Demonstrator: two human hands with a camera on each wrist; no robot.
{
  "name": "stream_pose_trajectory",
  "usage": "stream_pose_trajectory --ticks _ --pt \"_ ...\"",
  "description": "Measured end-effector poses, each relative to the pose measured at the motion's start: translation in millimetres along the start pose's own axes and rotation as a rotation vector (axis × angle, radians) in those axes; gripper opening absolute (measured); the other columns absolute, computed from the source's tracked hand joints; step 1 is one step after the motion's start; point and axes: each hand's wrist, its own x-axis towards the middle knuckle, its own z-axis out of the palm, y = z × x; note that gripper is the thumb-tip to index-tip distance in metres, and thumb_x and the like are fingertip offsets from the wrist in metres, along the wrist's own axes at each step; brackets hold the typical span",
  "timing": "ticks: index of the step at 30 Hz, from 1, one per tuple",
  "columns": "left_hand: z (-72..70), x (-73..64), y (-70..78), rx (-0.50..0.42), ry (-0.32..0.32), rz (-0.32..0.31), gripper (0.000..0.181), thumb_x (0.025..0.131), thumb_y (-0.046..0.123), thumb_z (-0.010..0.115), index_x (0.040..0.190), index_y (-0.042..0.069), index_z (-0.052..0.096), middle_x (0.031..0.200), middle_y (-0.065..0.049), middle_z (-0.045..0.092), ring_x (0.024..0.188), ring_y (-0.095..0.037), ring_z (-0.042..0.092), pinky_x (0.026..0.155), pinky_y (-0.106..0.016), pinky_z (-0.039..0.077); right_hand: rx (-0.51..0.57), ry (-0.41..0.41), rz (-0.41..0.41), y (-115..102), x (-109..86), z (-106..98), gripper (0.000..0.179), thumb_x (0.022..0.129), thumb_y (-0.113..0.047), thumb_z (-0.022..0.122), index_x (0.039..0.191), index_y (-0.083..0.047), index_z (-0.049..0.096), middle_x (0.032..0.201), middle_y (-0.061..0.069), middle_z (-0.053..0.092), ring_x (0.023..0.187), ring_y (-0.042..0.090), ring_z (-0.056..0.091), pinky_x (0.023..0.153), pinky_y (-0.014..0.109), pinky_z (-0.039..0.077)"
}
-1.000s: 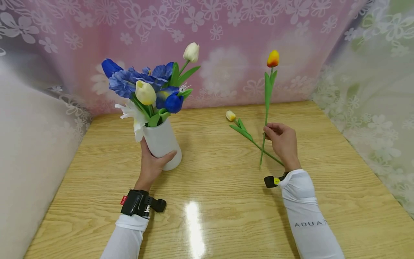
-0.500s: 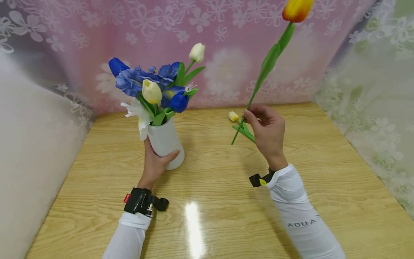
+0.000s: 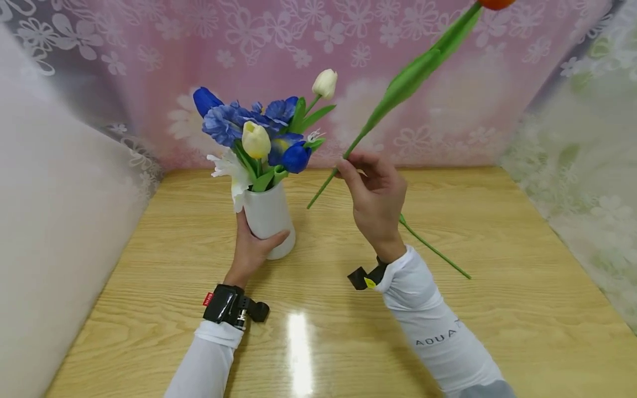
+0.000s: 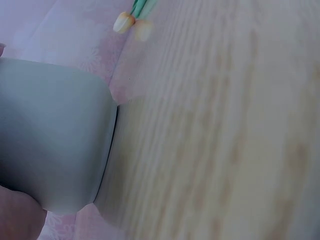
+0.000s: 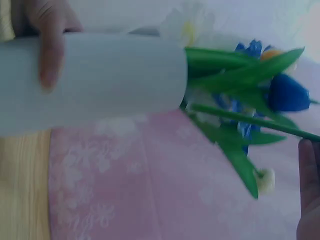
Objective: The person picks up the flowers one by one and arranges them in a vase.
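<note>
My left hand (image 3: 251,249) grips the lower part of a white vase (image 3: 269,215), its thumb across the front. The vase stands on the table, filled with blue flowers (image 3: 224,122), cream tulips (image 3: 256,140) and green leaves. To its right, my right hand (image 3: 378,204) pinches an orange tulip (image 3: 408,80) low on the stem. That tulip slants up to the right, its bloom cut off by the head view's top edge. Its bare stem end points down-left, short of the vase. In the right wrist view, the held stem (image 5: 250,119) crosses in front of the bouquet leaves.
A second tulip lies on the wooden table (image 3: 318,309); its stem (image 3: 433,246) shows right of my right hand, which hides its bloom. The left wrist view shows that yellow-white bloom (image 4: 124,22). A pink floral curtain (image 3: 278,38) hangs behind the table.
My right hand has moved left toward the vase with the orange tulip, which has tilted further. The head view has shifted slightly; my left hand keeps its grip on the vase.
</note>
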Motion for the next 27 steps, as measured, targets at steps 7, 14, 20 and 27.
stream_pose_trajectory --ticks 7,14,20,27 --pt "0.0 -1.1 2.0 0.018 0.008 -0.021 0.096 0.076 0.006 0.08 0.147 0.018 0.017 0.134 -0.01 0.04 0.119 -0.026 0.043 0.098 -0.047 0.034 -0.021 -0.022 -0.062 -0.6 7.9 30.4 0.013 0.081 0.018 0.064 0.093 0.016 0.059 0.086 0.022 0.063 0.075 0.026 0.067 0.067 0.042 0.055" --pt "0.5 -2.3 4.1 0.043 0.013 -0.048 0.097 0.076 0.007 0.08 0.149 0.017 0.015 0.134 -0.012 0.039 0.119 -0.028 0.042 0.097 -0.047 0.035 -0.064 -0.014 -0.065 7.9 12.2 41.6 0.011 0.083 0.015 0.065 0.092 0.015 0.058 0.085 0.024 0.06 0.076 0.024 0.067 0.067 0.041 0.055" --pt "1.2 -2.0 4.6 0.068 0.019 -0.042 0.096 0.076 0.007 0.08 0.148 0.013 0.016 0.135 -0.014 0.039 0.12 -0.028 0.042 0.099 -0.047 0.034 -0.116 -0.035 -0.06 14.8 15.5 47.6 0.012 0.084 0.012 0.065 0.094 0.013 0.059 0.088 0.021 0.062 0.078 0.028 0.067 0.068 0.04 0.055" --pt "0.8 -1.8 5.4 0.073 0.019 -0.033 0.095 0.076 0.007 0.08 0.147 0.012 0.017 0.135 -0.014 0.039 0.12 -0.029 0.042 0.099 -0.047 0.034 -0.123 -0.035 -0.05 19.4 16.0 52.5 0.012 0.085 0.008 0.066 0.094 0.013 0.059 0.088 0.02 0.061 0.077 0.029 0.067 0.067 0.039 0.056"
